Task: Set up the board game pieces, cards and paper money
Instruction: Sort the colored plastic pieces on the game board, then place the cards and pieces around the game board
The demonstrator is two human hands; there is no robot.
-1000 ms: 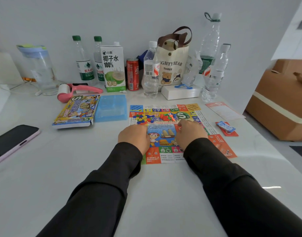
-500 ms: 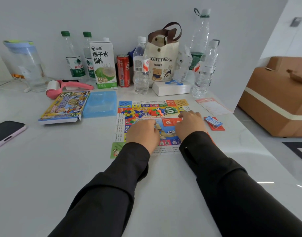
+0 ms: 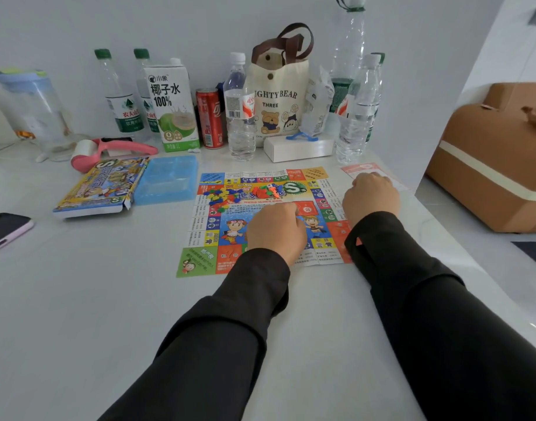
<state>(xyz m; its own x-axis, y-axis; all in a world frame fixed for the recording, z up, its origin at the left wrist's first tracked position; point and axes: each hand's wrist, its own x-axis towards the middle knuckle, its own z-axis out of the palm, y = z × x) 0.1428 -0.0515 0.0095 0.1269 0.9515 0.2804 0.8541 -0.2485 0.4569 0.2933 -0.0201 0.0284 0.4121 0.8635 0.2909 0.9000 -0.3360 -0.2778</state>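
The colourful paper game board (image 3: pixel 230 232) lies unfolded flat on the white table. A heap of small coloured plastic pieces (image 3: pixel 221 197) and some orange ones (image 3: pixel 268 189) sit on its far half. My left hand (image 3: pixel 275 230) rests on the middle of the board, fingers loosely curled with the tips hidden. My right hand (image 3: pixel 371 197) is over the board's right edge, knuckles up. It covers the spot where the small red and blue card pack lay, and its fingertips reach the orange leaflet (image 3: pixel 356 169). The game box (image 3: pixel 99 188) and blue plastic tray (image 3: pixel 168 183) lie to the left.
Along the wall stand water bottles (image 3: pixel 239 107), a coconut-water carton (image 3: pixel 174 107), a red can (image 3: pixel 210 118), a bear tote bag (image 3: pixel 280 101), a white box (image 3: pixel 300 148) and a jug (image 3: pixel 33 110). A pink roller (image 3: pixel 108 150) and a phone (image 3: pixel 5 230) lie left. A cardboard box (image 3: pixel 497 159) stands right.
The board's left part has been folded out flat. My right hand has moved right, off the board's middle and over the card pack. My left hand has shifted to the centre.
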